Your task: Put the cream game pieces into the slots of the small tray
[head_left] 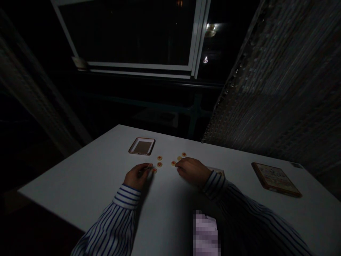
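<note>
Round wooden Chinese chess pieces with red marks lie on a white table [87,185]. My left hand [136,176] pinches one Chinese chess piece [150,165] between thumb and fingers. Just under its fingertips is another piece [154,171]. Two more pieces, an upper one [159,158] and a lower one [159,164], lie right of it. My right hand [193,171] is curled, fingers together, its tips beside a marked piece [173,163]; whether it holds anything is hidden. Beyond its knuckles are a plain-faced piece [179,158] and a marked one [183,154].
A shallow brown-rimmed tray [142,146] lies at the back left. At the right is a flat brown-edged box or lid [277,180] with a printed top. A pale printed item [218,171] is partly behind my right wrist. Bead curtains [266,89] hang behind the table's right side.
</note>
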A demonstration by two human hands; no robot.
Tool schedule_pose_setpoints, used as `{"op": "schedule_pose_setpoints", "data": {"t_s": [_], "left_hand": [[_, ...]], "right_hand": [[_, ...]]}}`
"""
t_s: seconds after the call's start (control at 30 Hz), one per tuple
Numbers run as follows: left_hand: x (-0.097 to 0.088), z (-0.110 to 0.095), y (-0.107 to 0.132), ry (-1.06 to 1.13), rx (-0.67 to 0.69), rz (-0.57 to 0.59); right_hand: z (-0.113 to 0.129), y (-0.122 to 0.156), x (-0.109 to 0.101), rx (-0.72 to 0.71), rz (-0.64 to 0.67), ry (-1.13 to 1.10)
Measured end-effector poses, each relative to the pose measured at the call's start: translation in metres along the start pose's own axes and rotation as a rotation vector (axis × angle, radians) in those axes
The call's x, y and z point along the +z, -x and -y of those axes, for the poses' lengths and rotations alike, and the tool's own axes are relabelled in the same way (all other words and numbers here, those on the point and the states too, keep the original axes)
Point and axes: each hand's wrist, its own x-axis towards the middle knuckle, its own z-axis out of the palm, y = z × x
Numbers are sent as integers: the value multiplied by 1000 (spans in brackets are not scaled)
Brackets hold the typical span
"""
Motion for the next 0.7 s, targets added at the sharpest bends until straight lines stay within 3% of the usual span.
{"op": "schedule_pose_setpoints", "data": {"t_s": [0.5, 0.7], "left_hand": [[14, 31, -14, -131, 65, -4], [15, 39, -27, -280, 101, 143]], "right_hand": [[18, -29, 19, -66, -21, -33], [24, -41, 28, -48, -1, -66]]}}
